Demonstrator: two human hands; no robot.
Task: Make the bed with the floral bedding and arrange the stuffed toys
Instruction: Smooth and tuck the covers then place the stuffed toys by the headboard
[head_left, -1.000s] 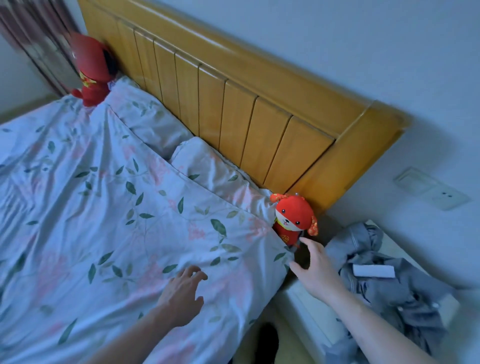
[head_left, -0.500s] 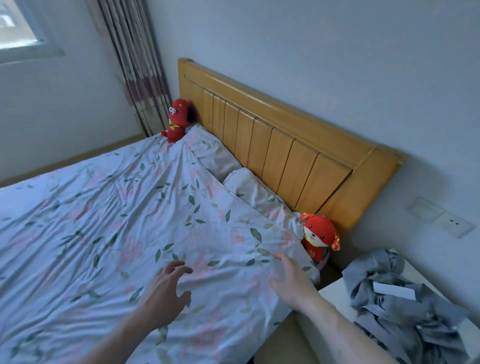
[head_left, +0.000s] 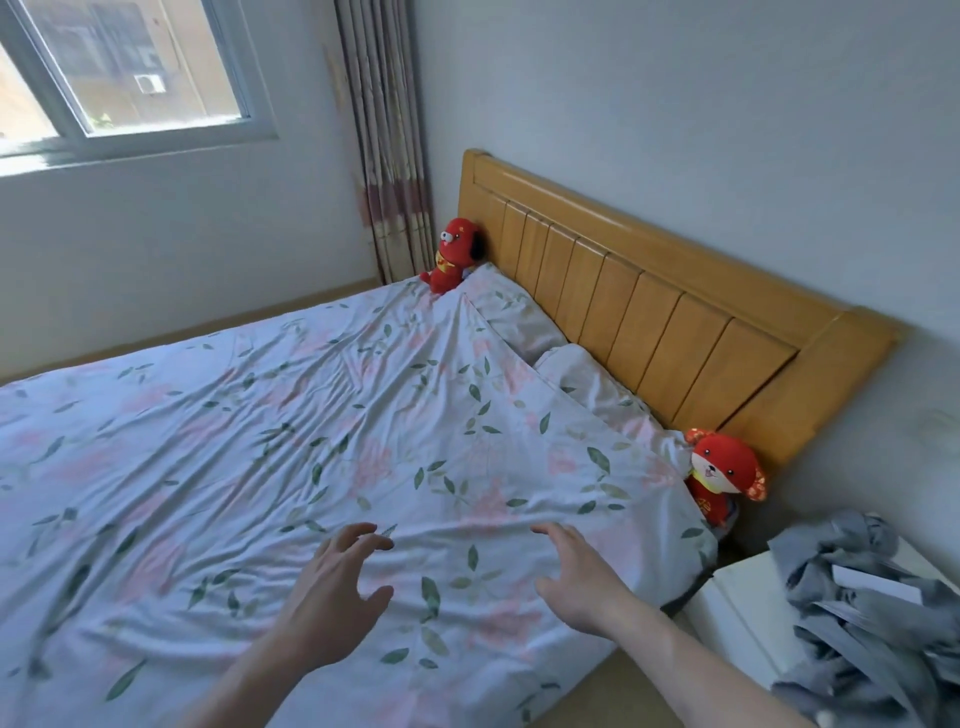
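The floral quilt (head_left: 311, 467) lies spread over the bed, reaching two pillows (head_left: 519, 312) at the wooden headboard (head_left: 675, 322). One red toy (head_left: 453, 255) sits at the far corner, another (head_left: 723, 475) at the near corner (beside the nightstand (head_left: 743, 613)). The left hand (head_left: 332, 597) and right hand (head_left: 582, 587) are over the quilt, fingers spread and loose, grasping nothing.

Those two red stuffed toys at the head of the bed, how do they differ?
The far toy sits on top of the floral quilt at the corner by the curtain, seen side-on and whole. The near toy is at the corner by the white nightstand, faces the camera, and is half hidden behind the quilt's edge. Both are red, upright and against the wooden headboard.
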